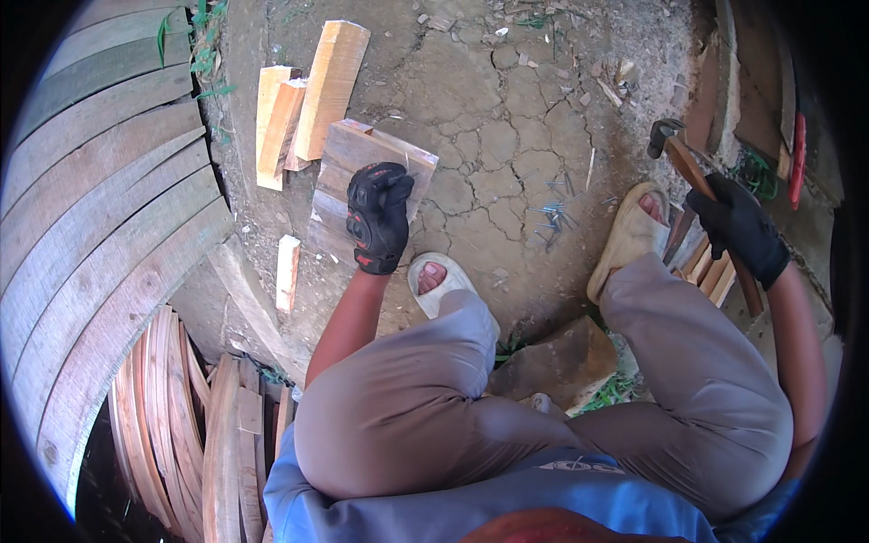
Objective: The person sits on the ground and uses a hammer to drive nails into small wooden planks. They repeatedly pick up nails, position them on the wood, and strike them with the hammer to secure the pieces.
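Note:
My left hand (378, 217), in a black glove with red marks, is closed over a flat wooden piece made of boards (330, 195) on the ground. Its fingers are curled, and what they hold, if anything, is hidden. In my right hand (738, 226), also black-gloved, is a hammer (685, 163). The fingers wrap its wooden handle, and the dark metal head points up and to the left, well away from the boards. Several loose nails (554, 215) lie scattered on the cracked ground between my feet.
Cut wood blocks (331, 86) lie beyond the boards, and a small offcut (288, 271) is nearer on the left. A plank wall (100, 208) and stacked wood strips (163, 407) line the left. A large stone (561, 366) sits between my legs. More wood pieces (711, 271) lie by my right foot.

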Demonstrator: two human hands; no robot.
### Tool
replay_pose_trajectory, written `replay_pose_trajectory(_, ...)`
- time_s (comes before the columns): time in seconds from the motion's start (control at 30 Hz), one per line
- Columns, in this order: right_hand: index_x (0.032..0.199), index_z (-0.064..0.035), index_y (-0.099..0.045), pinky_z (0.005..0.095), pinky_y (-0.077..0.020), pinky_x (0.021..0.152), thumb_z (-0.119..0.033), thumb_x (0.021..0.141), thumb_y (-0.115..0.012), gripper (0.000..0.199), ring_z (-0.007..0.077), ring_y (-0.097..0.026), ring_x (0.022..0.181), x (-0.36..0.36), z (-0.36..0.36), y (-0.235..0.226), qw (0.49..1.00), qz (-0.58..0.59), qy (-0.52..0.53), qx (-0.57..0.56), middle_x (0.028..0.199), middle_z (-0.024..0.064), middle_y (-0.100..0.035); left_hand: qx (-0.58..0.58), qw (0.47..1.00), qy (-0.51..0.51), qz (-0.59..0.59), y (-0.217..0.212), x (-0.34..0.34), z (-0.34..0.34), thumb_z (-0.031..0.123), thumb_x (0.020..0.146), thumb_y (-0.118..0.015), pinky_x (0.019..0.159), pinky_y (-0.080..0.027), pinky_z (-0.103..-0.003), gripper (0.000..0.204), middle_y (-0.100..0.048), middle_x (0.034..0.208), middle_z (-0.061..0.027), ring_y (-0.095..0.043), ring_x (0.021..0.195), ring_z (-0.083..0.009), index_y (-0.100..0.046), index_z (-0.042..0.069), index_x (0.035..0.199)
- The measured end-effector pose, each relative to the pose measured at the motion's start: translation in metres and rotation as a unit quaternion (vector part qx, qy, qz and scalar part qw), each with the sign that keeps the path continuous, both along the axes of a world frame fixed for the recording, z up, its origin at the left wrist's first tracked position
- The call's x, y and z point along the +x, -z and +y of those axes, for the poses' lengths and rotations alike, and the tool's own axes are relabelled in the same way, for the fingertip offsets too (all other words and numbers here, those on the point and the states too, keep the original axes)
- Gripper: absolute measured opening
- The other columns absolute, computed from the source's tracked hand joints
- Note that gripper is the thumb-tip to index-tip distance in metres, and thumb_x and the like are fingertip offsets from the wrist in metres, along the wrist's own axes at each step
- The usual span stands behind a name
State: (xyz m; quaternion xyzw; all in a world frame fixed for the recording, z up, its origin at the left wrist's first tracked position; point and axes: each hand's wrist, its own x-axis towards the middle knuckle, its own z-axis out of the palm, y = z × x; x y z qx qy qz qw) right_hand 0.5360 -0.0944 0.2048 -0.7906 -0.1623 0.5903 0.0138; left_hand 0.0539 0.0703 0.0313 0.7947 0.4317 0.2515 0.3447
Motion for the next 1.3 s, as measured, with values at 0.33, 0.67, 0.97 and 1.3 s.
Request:
replay_pose_trajectory(0.33,0.116,-0.0008,-0.062,0.0286,-0.0480,0.048,-0.036,0.104,-0.072,0.038,0.0096,-0.056,0.054,-0.009,0.004,0.000,1.000,0.003,0.002,-0.004,0.075,0.0001,-0.056,-0.013,1.000,0.005,-0.001,-0.007,0.003,0.003,0.006,0.095,-0.078,0.097,-0.053,-0.048,0.016,-0.074,0.111,-0.0118,-0.069,0.108,-0.0355,-0.070,0.008,0.109)
replay_pose_trajectory(0.67,0.137,0.0017,-0.063,0.0508,-0.0549,0.083,-0.039,0.107,-0.067,0.051,0.0433,-0.073,0.094,-0.059,0.020,0.006,0.960,-0.088,-0.244,0.108,0.102,0.0256,-0.072,0.009,1.000,-0.014,-0.022,-0.007,0.008,0.004,0.010,0.092,-0.081,0.101,-0.054,-0.046,0.014,-0.079,0.110,-0.0107,-0.072,0.110,-0.0329,-0.078,0.008,0.105)
replay_pose_trajectory(0.97,0.135,-0.0013,-0.061,0.0540,-0.0549,0.071,-0.024,0.107,-0.067,0.037,0.0472,-0.072,0.080,-0.154,0.076,-0.021,0.789,-0.072,-0.503,0.345,0.089,0.0260,-0.071,0.013,0.994,-0.060,-0.093,0.011,0.004,-0.003,0.016,0.087,-0.086,0.097,-0.056,-0.047,0.014,-0.081,0.106,-0.0090,-0.073,0.105,-0.0344,-0.079,0.011,0.098)
replay_pose_trajectory(1.3,0.122,-0.0082,-0.065,0.0526,-0.0543,0.061,-0.024,0.103,-0.071,0.025,0.0427,-0.071,0.069,-0.205,0.088,0.032,0.716,-0.144,-0.541,0.417,0.081,0.0196,-0.072,-0.020,0.998,-0.055,-0.033,0.009,0.003,-0.007,0.019,0.087,-0.085,0.101,-0.056,-0.045,0.019,-0.081,0.107,-0.0067,-0.070,0.113,-0.0320,-0.085,0.013,0.105)
